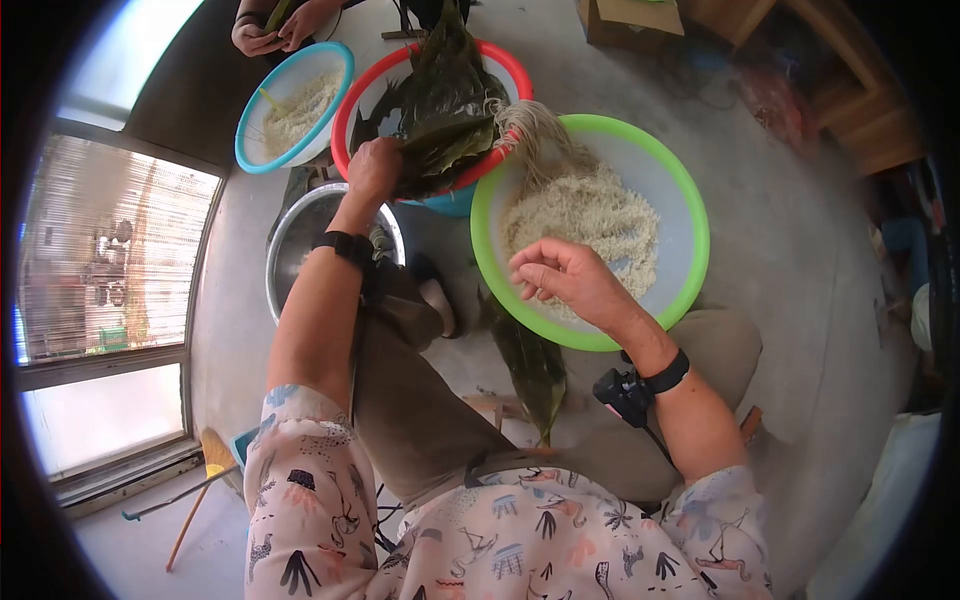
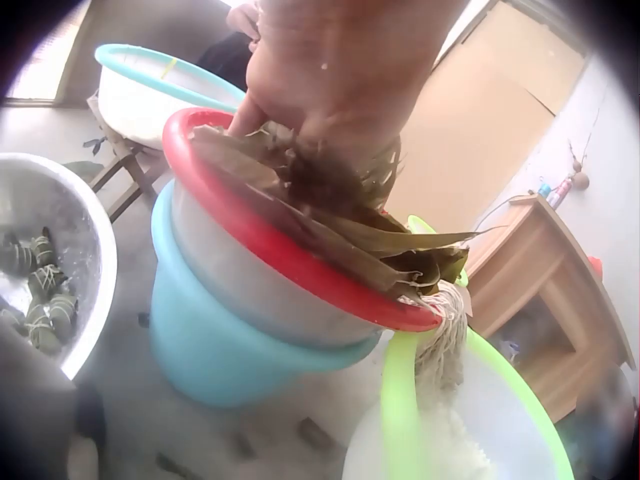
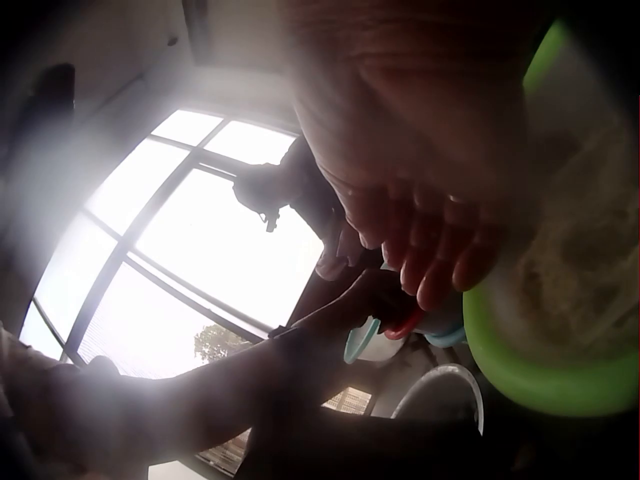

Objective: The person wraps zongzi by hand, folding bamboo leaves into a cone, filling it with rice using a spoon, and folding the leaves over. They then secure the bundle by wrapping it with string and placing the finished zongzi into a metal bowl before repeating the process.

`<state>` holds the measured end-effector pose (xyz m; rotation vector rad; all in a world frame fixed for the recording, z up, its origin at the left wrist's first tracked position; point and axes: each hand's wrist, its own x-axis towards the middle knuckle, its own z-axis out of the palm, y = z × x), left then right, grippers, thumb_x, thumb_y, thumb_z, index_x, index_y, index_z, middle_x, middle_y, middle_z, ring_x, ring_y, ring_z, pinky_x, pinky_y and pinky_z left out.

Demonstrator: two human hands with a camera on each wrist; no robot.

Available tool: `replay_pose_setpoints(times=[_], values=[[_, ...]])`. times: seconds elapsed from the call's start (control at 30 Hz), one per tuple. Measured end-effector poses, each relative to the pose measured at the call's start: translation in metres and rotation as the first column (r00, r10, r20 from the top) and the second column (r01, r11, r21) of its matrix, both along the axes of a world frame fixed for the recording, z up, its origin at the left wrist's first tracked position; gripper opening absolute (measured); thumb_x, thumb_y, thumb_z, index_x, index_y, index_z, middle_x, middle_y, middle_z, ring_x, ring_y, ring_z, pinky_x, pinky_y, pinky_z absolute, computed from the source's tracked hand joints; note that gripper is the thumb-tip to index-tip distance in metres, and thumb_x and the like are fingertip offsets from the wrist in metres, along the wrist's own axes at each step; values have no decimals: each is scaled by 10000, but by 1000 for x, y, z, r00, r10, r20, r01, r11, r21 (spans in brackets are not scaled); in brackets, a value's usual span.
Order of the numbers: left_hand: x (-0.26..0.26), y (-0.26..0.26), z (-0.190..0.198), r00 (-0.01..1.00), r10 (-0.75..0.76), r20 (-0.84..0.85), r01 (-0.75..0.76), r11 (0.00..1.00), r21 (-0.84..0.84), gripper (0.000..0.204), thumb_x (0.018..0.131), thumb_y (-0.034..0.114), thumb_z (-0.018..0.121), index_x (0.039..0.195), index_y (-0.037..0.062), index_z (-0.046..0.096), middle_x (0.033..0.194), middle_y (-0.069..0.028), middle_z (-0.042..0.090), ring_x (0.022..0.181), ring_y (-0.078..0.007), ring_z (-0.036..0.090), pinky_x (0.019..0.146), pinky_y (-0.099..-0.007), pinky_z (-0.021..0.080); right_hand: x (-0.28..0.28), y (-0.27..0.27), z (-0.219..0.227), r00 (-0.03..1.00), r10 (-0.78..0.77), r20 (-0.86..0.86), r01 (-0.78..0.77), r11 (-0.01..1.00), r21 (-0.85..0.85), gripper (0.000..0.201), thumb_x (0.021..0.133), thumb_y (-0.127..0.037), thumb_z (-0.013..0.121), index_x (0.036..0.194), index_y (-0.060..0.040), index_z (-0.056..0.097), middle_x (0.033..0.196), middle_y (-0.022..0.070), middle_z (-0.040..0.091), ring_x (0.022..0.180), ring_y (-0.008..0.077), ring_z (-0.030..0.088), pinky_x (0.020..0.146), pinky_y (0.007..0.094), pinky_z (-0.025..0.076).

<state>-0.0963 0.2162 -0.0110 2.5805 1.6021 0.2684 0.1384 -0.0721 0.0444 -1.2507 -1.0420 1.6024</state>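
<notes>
Right hand (image 3: 420,140) half-curled, empty palm showing only from wrist; left hand (image 1: 374,170) at leaves (image 1: 445,80), grip unclear.

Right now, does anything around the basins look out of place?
Possibly the dark leaves lying beside the green-rimmed basin, since most leaves are in the red-rimmed basin. They may be there deliberately.

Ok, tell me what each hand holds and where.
The right hand holds nothing. The left hand touches leaves in the red-rimmed basin; whether and where it grips any cannot be told.
</notes>
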Motion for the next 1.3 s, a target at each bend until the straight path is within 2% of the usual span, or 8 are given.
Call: replay_pose_setpoints(times=[0.3, 0.5, 0.83, 0.9, 1.03, 1.13, 1.23, 1.3], values=[[8, -36, 61, 973, 121, 194, -143, 984, 103, 255, 831, 215, 542, 965, 55, 689, 897, -182, 678, 904, -359, 642, 786, -452, 497, -2, 0, -5, 999, 24, 21, -24, 1000, 9, 221, 943, -176, 571, 1093, -21, 617, 961, 28, 670, 799, 81, 622, 691, 232, 486], [35, -124, 117, 951, -212, 227, 120, 925, 361, 199, 838, 156, 575, 980, 64, 681, 891, -141, 662, 889, -329, 632, 776, -416, 490, -6, 4, -17, 998, -44, -44, 44, 999, -7, 268, 969, -234, 548, 1109, -13, 604, 975, 44, 661, 832, 106, 640, 712, 239, 500], [66, -259, 92, 716, -666, 210, 599, 740, 307, 233, 707, 131, 741, 916, 83, 651, 770, -74, 541, 757, -261, 564, 670, -375, 466, -7, 19, -36, 538, -215, -815, 79, 976, -205, 417, 998, -398, 474, 1186, -38, 569, 1116, 113, 634, 935, 230, 650, 810, 378, 533], [62, -267, 85, 678, -595, 432, 610, 783, 122, 255, 749, 171, 760, 963, 79, 658, 807, -81, 570, 765, -284, 580, 670, -363, 482, 6, 27, -69, 728, -228, -646, 81, 965, -249, 283, 987, -226, 498, 1183, -33, 561, 1098, 111, 636, 922, 219, 651, 807, 358, 542], [46, -241, 54, 605, 90, 791, 205, 942, -264, 223, 872, 218, 710, 956, 34, 615, 845, -6, 586, 767, -97, 578, 672, -264, 468, 10, 18, -64, 768, -264, -584, 147, 959, -241, 249, 934, -61, 491, 1169, 11, 528, 1048, 126, 638, 918, 213, 658, 823, 344, 561], [33, -223, 37, 409, 518, 751, 170, 766, -620, 431, 902, 355, 655, 1164, 37, 529, 1060, -66, 572, 848, -111, 564, 733, -269, 482, 13, 16, -62, 736, -274, -619, 159, 959, -236, 281, 927, -36, 475, 1201, 22, 498, 1071, 138, 631, 932, 233, 661, 824, 366, 569], [39, -230, 29, 323, 699, 638, 322, 553, -768, 474, 926, 347, 615, 1249, 22, 493, 1189, -112, 529, 930, -139, 581, 762, -286, 492, 12, 16, -56, 735, -306, -605, 198, 950, -240, 296, 925, -30, 471, 1215, 24, 488, 1067, 140, 634, 927, 240, 665, 822, 378, 574], [43, -235, 27, 379, 600, 704, 234, 674, -700, 492, 894, 212, 638, 1322, 42, 465, 1291, -126, 501, 1045, -197, 580, 844, -324, 493, 13, 14, -59, 737, -344, -582, 237, 938, -254, 301, 924, -26, 468, 1220, 25, 486, 1061, 140, 637, 919, 242, 668, 820, 384, 576]])
